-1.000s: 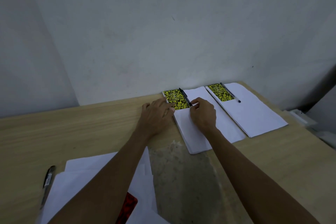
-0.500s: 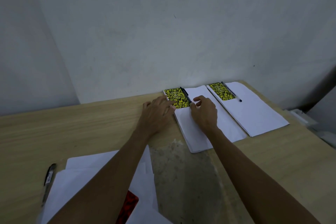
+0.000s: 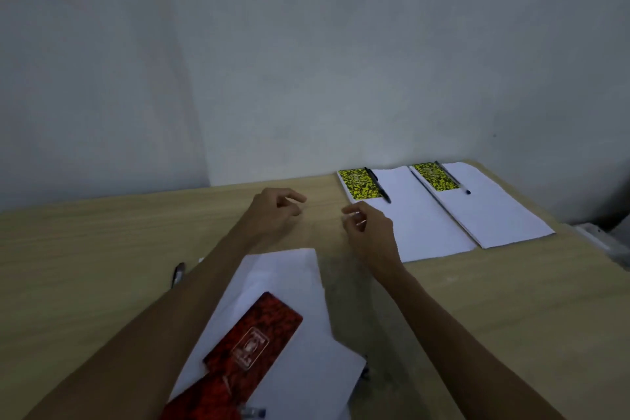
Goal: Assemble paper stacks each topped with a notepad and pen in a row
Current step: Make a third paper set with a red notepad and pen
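Observation:
Two white paper stacks lie side by side at the far right of the wooden table. The nearer stack (image 3: 422, 225) carries a yellow patterned notepad (image 3: 359, 183) with a black pen (image 3: 378, 185) along its right edge. The farther stack (image 3: 491, 211) has its own yellow notepad (image 3: 434, 176) and pen (image 3: 453, 178). My left hand (image 3: 272, 213) hovers over bare table left of the nearer stack, fingers loosely curled and holding nothing. My right hand (image 3: 370, 232) hangs at that stack's left edge, also with nothing in it.
Loose white sheets (image 3: 289, 327) lie close to me with red patterned notepads (image 3: 254, 339) on top. A dark pen (image 3: 177, 274) rests on the table left of my left forearm. Another pen (image 3: 252, 413) peeks out at the bottom edge. A grey wall backs the table.
Both hands have drawn back off the nearer stack's notepad and pen toward me. The view has swung down and left, showing the red notepads.

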